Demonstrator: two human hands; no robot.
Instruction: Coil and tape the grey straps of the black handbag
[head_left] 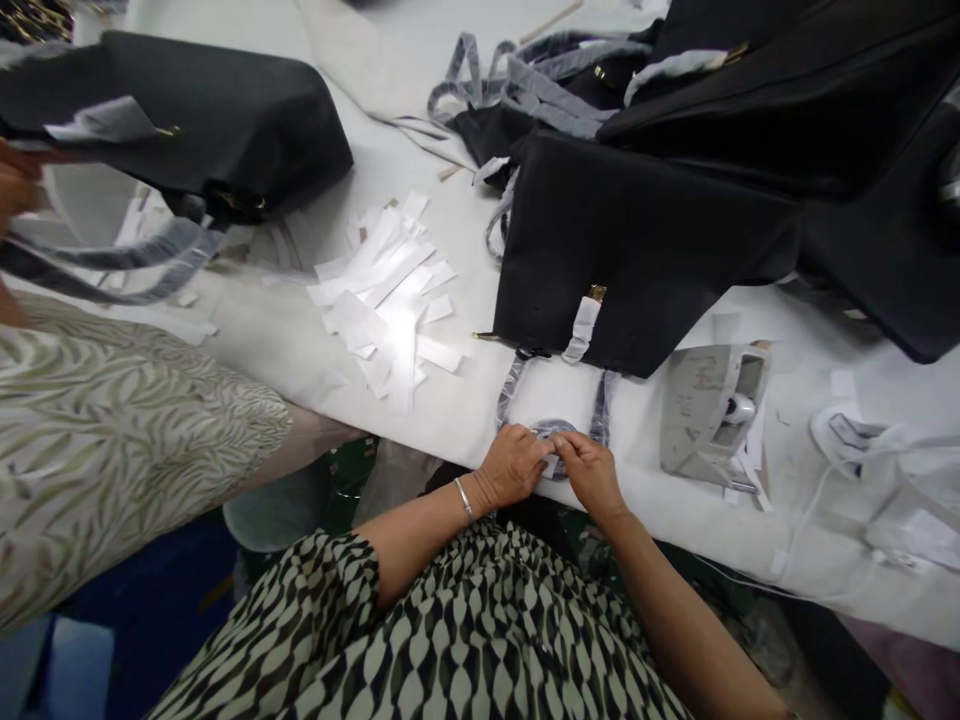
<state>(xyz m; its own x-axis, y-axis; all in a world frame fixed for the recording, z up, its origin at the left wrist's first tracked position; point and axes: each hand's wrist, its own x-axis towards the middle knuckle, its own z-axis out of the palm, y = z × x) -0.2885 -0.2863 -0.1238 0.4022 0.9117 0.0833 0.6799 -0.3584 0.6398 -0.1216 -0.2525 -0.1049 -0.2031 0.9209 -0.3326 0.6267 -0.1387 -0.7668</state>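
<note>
A black handbag [622, 240] lies on the white table in front of me, with its plastic-wrapped handle [602, 405] towards my body. My left hand [516, 464] is closed on the near part of the handle, fingertips pinched. Close beside it, my right hand [591, 474] pinches at the same spot, its thumb and finger almost touching the left fingertips. A small pale piece shows under the fingers; I cannot make out what it is. On the bag's front, a white-wrapped strap tab [582, 328] hangs from a gold-coloured fitting [597, 292].
Loose white strips [394, 285] lie heaped left of the bag. A grey tape dispenser [709, 415] stands to the right, near a white cable [806, 520]. More black bags [795, 90] are piled behind. At left, a co-worker's hand [16, 185] is by another black bag [225, 120].
</note>
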